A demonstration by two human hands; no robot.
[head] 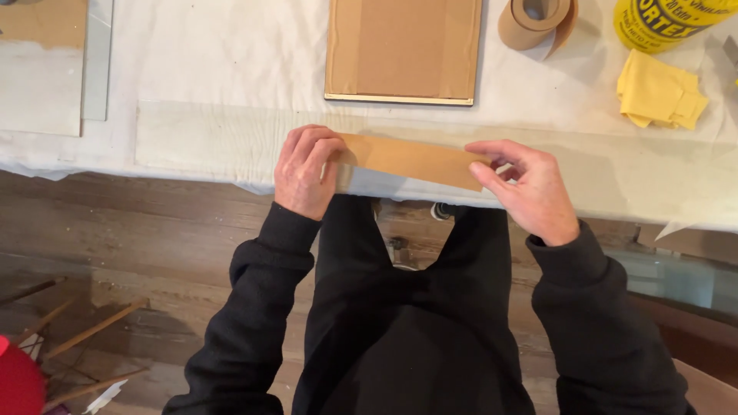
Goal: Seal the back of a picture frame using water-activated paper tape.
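A strip of brown paper tape (411, 160) is stretched taut at the worktop (231, 146) edge, the left hand (307, 170) and right hand (526, 188) each pinching an end; the tape roll (536, 23) lies at one o'clock.

A paper strip (411, 160) is stretching between the left grip (307, 170) and the right grip (526, 188), at the surface's (215, 69) near edge. Beyond them a frame (403, 50) is lying, with a tape roll (536, 21) and a folded cloth (659, 94) sitting beyond the right grip.
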